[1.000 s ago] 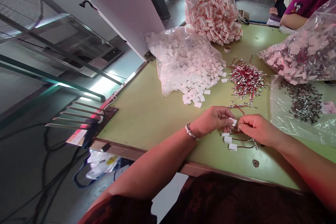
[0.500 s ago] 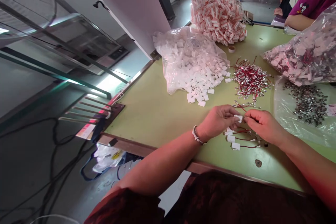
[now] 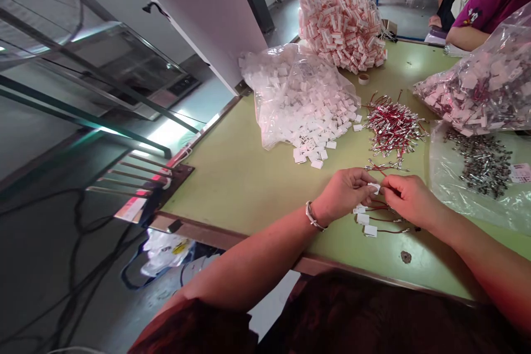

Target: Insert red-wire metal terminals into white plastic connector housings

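My left hand [image 3: 347,193], with a bracelet at the wrist, pinches a small white plastic connector housing [image 3: 374,188] between thumb and fingers. Close against the housing's right side, my right hand [image 3: 409,196] is closed on a red wire whose end is hidden by the fingers. Below the hands lie several white housings with wires attached, one of them a wired housing [image 3: 370,230] nearest me. Just beyond the hands, a few loose red wires [image 3: 385,167] lie in front of a heap of red wires with metal terminals [image 3: 392,127].
An open clear bag of white housings [image 3: 307,102] spills onto the green table [image 3: 232,188]. Behind it rises a pile of white-and-orange parts [image 3: 340,27]. At right are a full plastic bag [image 3: 481,83] and small dark metal parts [image 3: 485,163] on plastic. Another person's arm [image 3: 468,36] rests at the far edge.
My right hand has come slightly closer to the white housing, narrowing the gap between the hands. My left hand keeps its pinch. The whole view has shifted a little.
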Demonstrator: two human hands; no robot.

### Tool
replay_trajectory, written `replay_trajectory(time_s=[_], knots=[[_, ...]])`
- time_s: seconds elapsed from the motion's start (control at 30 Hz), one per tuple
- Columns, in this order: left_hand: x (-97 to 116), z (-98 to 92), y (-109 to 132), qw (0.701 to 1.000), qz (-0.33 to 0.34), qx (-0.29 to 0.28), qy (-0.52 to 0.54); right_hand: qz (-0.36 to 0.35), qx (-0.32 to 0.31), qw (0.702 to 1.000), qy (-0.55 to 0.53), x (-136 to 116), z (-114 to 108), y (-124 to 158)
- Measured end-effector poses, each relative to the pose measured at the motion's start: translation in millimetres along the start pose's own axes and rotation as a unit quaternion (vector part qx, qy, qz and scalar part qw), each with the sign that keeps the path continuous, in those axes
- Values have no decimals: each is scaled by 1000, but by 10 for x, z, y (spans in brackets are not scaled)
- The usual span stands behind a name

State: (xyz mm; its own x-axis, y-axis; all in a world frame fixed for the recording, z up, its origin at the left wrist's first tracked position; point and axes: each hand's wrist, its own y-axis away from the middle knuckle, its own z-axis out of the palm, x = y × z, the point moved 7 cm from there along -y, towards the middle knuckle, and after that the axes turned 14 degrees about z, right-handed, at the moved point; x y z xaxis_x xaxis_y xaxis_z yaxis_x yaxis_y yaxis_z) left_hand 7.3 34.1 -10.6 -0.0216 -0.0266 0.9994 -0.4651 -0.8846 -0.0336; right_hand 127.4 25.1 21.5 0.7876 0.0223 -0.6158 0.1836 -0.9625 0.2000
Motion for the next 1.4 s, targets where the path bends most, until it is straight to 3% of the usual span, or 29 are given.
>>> replay_trajectory(time_s=[0.1, 0.17, 0.2, 0.27, 0.33, 0.43, 0.63, 0.83, 0.97, 1.03, 1.07, 1.2, 1.27, 1.4], knots=[[213, -197, -21, 979, 81, -63, -177, 29, -74, 997, 21, 44, 42, 16], [447, -540, -11, 926, 155, -14, -344, 17, -123, 992, 22, 26, 71, 35], [513, -714, 3, 897, 156, 4, -414, 2, -129, 991, 23, 10, 66, 27], [508, -997, 27, 857, 101, -6, -505, -23, -73, 997, 32, 6, -7, -53], [425, -1141, 47, 838, 52, -43, -541, -29, 29, 997, 65, 58, -102, -178], [290, -1139, 39, 829, 18, -79, -554, -38, 108, 980, 164, 140, -79, -331], [222, -1011, -53, 829, 4, -59, -556, -45, 130, 948, 288, 144, 56, -363], [206, -1026, -73, 842, 7, -62, -535, -28, 115, 940, 321, 145, 64, -388], [258, -916, -117, 836, 81, -60, -540, -58, 135, 957, 249, 103, -64, -327], [312, -846, -130, 853, 122, -29, -507, -57, 133, 972, 186, 104, -139, -279], [320, -830, -131, 876, 123, -1, -467, -52, 123, 978, 158, 109, -159, -257], [151, -721, -118, 981, 44, 90, -163, -27, 93, 994, 52, 88, -192, -166], [60, -601, -120, 994, 19, 103, -10, -20, 93, 995, 2, 51, -210, -122], [-48, -426, -125, 976, -10, 119, 180, -11, 68, 996, -55, -30, -208, -64]])
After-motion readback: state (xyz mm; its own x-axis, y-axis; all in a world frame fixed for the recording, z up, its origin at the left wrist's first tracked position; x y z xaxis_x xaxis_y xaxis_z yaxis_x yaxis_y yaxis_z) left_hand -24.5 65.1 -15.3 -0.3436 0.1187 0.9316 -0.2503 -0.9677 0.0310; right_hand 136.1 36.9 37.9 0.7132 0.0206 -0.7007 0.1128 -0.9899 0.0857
